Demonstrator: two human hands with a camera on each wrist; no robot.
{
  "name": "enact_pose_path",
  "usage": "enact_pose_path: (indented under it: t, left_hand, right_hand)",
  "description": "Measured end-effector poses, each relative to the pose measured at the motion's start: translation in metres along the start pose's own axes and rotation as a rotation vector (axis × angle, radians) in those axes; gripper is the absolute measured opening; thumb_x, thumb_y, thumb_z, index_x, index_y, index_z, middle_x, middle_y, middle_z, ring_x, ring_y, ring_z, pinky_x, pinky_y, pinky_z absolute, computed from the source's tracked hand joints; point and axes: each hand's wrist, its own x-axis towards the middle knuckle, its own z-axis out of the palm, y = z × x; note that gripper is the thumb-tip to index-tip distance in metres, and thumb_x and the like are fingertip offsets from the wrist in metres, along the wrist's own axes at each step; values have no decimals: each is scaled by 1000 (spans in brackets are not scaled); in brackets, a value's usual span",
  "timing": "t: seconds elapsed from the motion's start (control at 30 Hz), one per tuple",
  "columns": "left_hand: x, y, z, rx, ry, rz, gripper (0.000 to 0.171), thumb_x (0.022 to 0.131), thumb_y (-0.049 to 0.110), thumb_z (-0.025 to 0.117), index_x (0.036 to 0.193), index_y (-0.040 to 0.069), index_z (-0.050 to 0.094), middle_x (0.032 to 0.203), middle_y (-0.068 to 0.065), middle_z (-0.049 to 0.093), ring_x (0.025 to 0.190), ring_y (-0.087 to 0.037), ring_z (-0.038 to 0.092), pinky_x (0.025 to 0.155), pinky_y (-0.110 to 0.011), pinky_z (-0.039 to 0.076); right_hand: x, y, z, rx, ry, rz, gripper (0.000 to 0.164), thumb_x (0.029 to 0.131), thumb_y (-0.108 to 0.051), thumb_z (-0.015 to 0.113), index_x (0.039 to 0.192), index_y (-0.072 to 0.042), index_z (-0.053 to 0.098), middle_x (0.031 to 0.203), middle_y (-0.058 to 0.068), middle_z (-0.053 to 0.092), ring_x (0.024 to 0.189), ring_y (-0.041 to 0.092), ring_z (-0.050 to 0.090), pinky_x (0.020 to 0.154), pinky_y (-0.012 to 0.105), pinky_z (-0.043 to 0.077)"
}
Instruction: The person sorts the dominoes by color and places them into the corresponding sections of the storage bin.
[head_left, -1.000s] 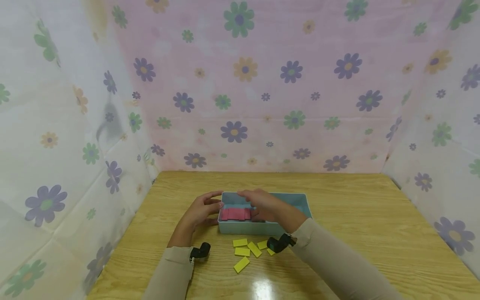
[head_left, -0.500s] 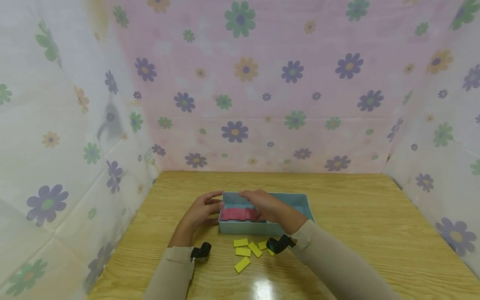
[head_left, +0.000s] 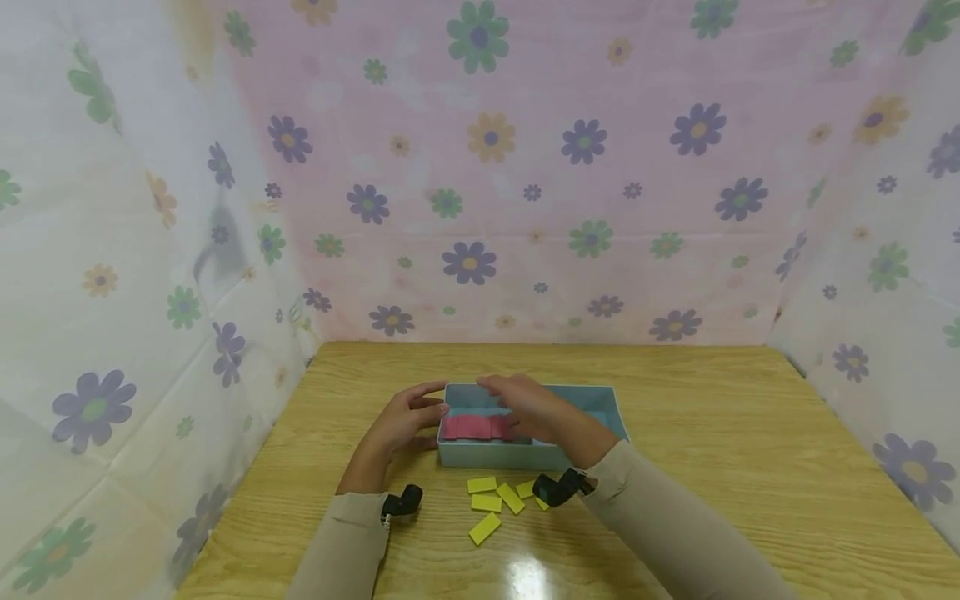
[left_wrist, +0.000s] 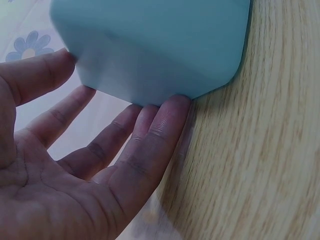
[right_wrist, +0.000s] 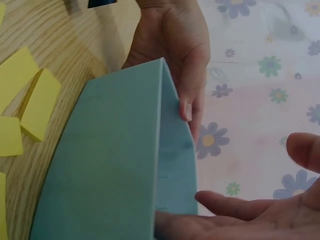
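Touching the left end of the blue box [head_left: 480, 456], the left hand [head_left: 396, 423] has its fingers spread wide. Right hand [head_left: 542, 410] reaches inside beside pink blocks [head_left: 472, 427]; cannot tell whether its fingers hold one. Box sits on the desk [head_left: 697, 417], yellow blocks [head_left: 486, 503] on its near side.

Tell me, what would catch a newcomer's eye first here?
Probably the flowered backdrop, rising behind the wooden table and along its sides. Next, the blue-green bin on the table, with pink pieces lined up inside; the left hand touches its left end and the right hand reaches in. Then the bright yellow blocks, scattered nearer the person.
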Motion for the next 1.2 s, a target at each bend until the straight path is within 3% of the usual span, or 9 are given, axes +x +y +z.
enact_pose_path:
  t: [0.3,0.6,0.73,0.87,0.97,1.07,1.2]
  left_hand:
    - [1,-2,-1,1,-7,8,51,101,25,70,150,29,56,142,-14,60,118,-30,67,82,-46,63]
    - [0,-1,-2,-4,-7,13,52,101,26,70,150,28,55,144,-15,58,120,-31,66,82,-46,64]
    - [0,-1,-1,6,-4,20,54,100,28,72,151,27,54,145,-16,57,121,-30,65,82,-45,64]
    - [1,-1,0,13,6,19,53,100,27,72,150,29,56,145,-15,57,122,-30,64,82,-45,64]
    - [1,-1,0,13,8,19,52,100,27,72,149,30,57,146,-16,56,122,-30,64,82,-46,64]
    - [0,0,0,15,7,17,52,99,28,73,149,30,57,146,-16,57,122,-29,64,82,-46,64]
    - [-1,0,-1,8,10,11,53,99,28,73,149,30,57,145,-15,58,122,-30,64,82,-46,64]
  right_hand:
    - [4,8,-1,62,-90,-12,80,107,-52,48,162,2,27,166,35,16,150,57,25,120,65,29]
    - [1,9,-2,84,-69,-46,76,108,-50,48,161,1,29,168,33,15,149,57,27,120,65,30]
    - [-10,9,-17,144,-20,-114,66,110,-43,47,160,-2,34,168,29,20,150,54,28,121,64,29]
    - [-25,11,-41,217,-33,-182,62,111,-39,43,160,-2,33,166,29,25,151,51,29,122,62,29]
    - [-37,14,-59,204,-35,-244,60,111,-38,46,159,-3,35,165,26,32,151,46,35,122,59,32]
    - [-48,21,-77,143,22,-343,55,110,-35,51,155,-4,42,160,20,42,148,39,42,118,53,41]
    - [-58,36,-97,51,234,-466,46,109,-31,56,146,-3,52,149,12,54,138,25,55,107,35,53]
